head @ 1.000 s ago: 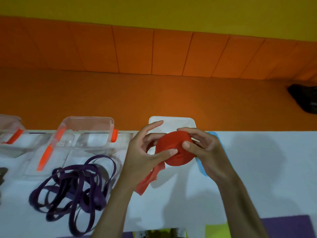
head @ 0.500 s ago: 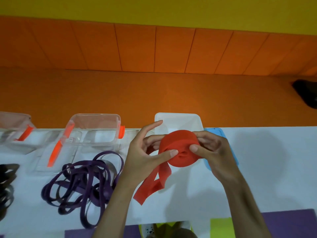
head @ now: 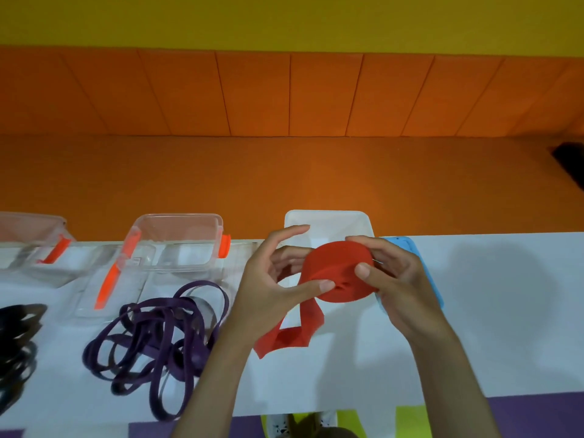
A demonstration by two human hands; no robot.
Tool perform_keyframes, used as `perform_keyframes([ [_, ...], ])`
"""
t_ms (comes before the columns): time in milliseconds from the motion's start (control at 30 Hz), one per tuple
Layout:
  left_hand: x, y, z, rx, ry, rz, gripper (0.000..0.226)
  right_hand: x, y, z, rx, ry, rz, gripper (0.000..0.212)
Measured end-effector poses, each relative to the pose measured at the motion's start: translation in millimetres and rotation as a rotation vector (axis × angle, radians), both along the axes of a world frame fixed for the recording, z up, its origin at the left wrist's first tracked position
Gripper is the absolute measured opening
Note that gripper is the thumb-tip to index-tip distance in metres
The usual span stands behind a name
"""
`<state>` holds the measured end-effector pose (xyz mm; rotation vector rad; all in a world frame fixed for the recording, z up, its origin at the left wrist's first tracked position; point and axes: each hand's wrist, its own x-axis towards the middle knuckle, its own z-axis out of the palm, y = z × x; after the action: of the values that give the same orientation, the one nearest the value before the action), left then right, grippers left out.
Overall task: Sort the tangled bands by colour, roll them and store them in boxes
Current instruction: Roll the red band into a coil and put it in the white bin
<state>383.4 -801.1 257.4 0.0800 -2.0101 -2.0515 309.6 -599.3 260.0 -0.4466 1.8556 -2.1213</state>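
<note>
left hand [head: 268, 286] and right hand [head: 398, 286] still pinch roll [head: 339, 273] above table [head: 489, 311] | tail [head: 290, 336] hangs longer than a second ago, end on table | white box [head: 325, 222] behind roll, inside hidden | purple bands [head: 158, 339] before clear box [head: 177, 241]

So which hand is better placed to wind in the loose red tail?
Probably left. The loose tail hangs below the left hand, whose thumb rests where it leaves the red roll; the right hand pinches the roll.
</note>
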Motion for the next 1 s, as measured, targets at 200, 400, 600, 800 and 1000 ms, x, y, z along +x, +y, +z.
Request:
perform_keyframes([
  [200, -10.6, -0.5, 5.1, -0.009, -0.092, 0.003, 0.069, -9.6, 1.5, -10.9, -0.214, -0.159, 0.043, 0.044],
  [400, -12.5, 14.9, 13.7, -0.046, -0.044, 0.037, 0.077, -29.9, 29.2, -16.5, -0.037, 0.004, 0.208, 0.050],
  [600, -17.0, 33.2, 19.2, -0.059, -0.047, 0.114, 0.062, -36.5, 33.9, -13.0, -0.126, 0.018, 0.110, 0.046],
  [800, -16.5, 33.4, 18.2, -0.091, -0.068, 0.126, 0.050, -52.6, 53.0, -15.9, -0.061, -0.022, 0.337, 0.056],
  [1000, -24.9, 55.8, 16.6, -0.118, -0.070, 0.090, 0.046, -54.8, 50.4, -0.5, 0.039, 0.019, 0.192, 0.046],
])
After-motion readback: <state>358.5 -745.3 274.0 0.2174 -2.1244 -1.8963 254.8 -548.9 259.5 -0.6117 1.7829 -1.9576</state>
